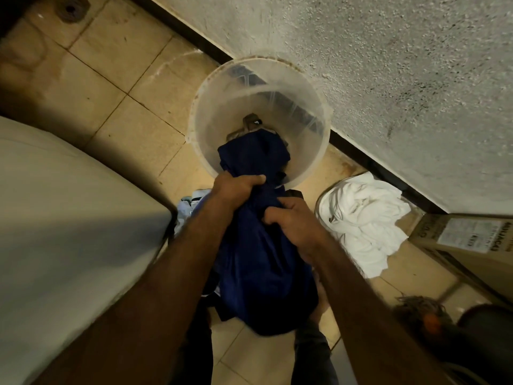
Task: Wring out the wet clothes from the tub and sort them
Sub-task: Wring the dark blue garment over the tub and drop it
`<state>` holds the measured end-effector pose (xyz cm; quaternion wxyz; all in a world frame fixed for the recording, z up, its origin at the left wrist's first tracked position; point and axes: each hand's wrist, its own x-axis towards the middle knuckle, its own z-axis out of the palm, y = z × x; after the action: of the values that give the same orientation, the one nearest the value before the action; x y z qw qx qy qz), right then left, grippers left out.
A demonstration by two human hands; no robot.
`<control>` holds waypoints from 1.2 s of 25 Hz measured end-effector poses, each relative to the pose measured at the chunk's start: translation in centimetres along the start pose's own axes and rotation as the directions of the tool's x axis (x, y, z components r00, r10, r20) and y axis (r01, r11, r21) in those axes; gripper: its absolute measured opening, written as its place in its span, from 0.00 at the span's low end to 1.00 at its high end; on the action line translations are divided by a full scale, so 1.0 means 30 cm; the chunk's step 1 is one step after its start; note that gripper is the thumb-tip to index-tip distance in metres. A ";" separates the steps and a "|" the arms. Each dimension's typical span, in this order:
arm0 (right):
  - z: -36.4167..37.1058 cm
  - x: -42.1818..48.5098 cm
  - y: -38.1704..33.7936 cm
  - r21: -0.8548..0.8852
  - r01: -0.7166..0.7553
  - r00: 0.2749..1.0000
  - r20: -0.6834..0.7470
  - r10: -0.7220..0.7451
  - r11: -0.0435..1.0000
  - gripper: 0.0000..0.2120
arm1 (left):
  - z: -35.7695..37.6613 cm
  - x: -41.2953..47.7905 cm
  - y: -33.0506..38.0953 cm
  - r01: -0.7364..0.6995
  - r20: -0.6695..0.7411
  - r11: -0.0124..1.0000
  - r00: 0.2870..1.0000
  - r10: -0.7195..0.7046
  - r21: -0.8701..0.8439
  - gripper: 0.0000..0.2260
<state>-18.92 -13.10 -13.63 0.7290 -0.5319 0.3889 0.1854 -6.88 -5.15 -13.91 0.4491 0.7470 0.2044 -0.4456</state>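
Two surfaces frame it: tan tiled floor, rough speckled wall w/ dark skirting. Translucent round plastic tub on floor. Left hand & right hand both clench bunched navy cloth — its far end hangs in tub. Crumpled white laundry to right.

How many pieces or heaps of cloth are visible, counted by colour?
Dark blue garment, gripped by left hand and right hand: 1
White crumpled cloth heap: 1
Pale blue cloth: 1
Brown cloth inside round translucent plastic tub: 1
Total: 4
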 end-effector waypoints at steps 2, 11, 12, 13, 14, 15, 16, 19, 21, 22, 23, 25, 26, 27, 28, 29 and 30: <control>0.011 0.018 0.011 0.158 -0.069 0.997 -0.021 0.073 0.985 0.17 | -0.002 0.002 -0.026 -0.036 -0.072 0.999 0.997 0.035 -0.008 0.23; 0.094 0.085 0.017 0.456 -0.235 0.938 -0.124 0.323 0.859 0.56 | -0.115 -0.180 -0.111 -0.218 0.080 0.945 0.976 0.204 0.243 0.11; 0.100 0.109 0.024 0.446 -0.210 0.937 -0.161 0.309 0.870 0.63 | -0.134 -0.207 -0.111 -0.226 0.123 0.932 0.972 0.198 0.282 0.09; 0.106 0.134 0.032 0.438 -0.183 0.934 -0.201 0.295 0.880 0.67 | -0.153 -0.236 -0.112 -0.242 0.183 0.915 0.964 0.191 0.322 0.07; 0.119 0.127 -0.007 0.414 -0.162 0.928 -0.243 0.280 0.896 0.67 | -0.168 -0.258 -0.113 -0.259 0.244 0.899 0.953 0.179 0.354 0.06; 0.125 0.132 -0.035 0.394 -0.126 0.927 -0.280 0.250 0.910 0.66 | -0.180 -0.276 -0.115 -0.289 0.297 0.878 0.938 0.179 0.383 0.07; 0.130 0.143 -0.052 0.364 -0.106 0.922 -0.311 0.229 0.925 0.63 | -0.190 -0.290 -0.118 -0.331 0.336 0.846 0.922 0.194 0.419 0.07; 0.143 0.169 -0.069 0.240 -0.128 0.910 -0.356 0.210 0.962 0.53 | -0.211 -0.310 -0.129 -0.360 0.404 0.824 0.897 0.178 0.437 0.08; 0.131 0.156 -0.075 0.215 -0.136 0.900 -0.381 0.211 0.967 0.42 | -0.214 -0.322 -0.122 -0.218 0.433 0.934 0.898 0.078 0.284 0.11; 0.125 0.140 -0.080 0.222 -0.122 0.892 -0.403 0.205 0.967 0.36 | -0.215 -0.324 -0.116 -0.119 0.430 0.977 0.902 0.032 0.177 0.10; 0.123 0.118 -0.086 0.232 -0.107 0.885 -0.421 0.198 0.967 0.31 | -0.212 -0.315 -0.109 -0.042 0.375 0.997 0.927 0.014 0.067 0.08; 0.130 0.063 -0.088 0.235 -0.090 0.881 -0.434 0.187 0.968 0.18 | -0.185 -0.278 -0.083 0.021 0.179 0.996 0.984 -0.004 -0.092 0.12; 0.145 0.025 -0.086 0.245 -0.073 0.884 -0.433 0.176 0.967 0.11 | -0.166 -0.255 -0.063 0.048 0.098 0.993 0.994 -0.037 -0.106 0.13; 0.166 -0.015 -0.078 0.273 -0.059 0.893 -0.415 0.173 0.960 0.07 | -0.146 -0.229 -0.040 0.071 0.061 0.994 0.996 -0.065 -0.088 0.13; 0.189 -0.057 -0.060 0.301 -0.054 0.905 -0.388 0.174 0.952 0.06 | -0.125 -0.205 -0.013 0.092 0.079 0.994 0.993 -0.087 -0.058 0.16; 0.208 -0.092 -0.033 0.319 -0.062 0.913 -0.364 0.182 0.946 0.05 | -0.109 -0.179 0.004 0.107 0.125 0.993 0.987 -0.100 -0.052 0.24; 0.223 -0.116 -0.004 0.335 -0.074 0.920 -0.339 0.194 0.939 0.05 | -0.093 -0.144 0.010 0.140 0.157 0.989 0.979 -0.130 -0.054 0.36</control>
<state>-18.55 -6.48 -10.01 0.7042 -0.4053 0.5789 0.0682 -7.58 -2.50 -9.53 0.4560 0.6802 0.2338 -0.5242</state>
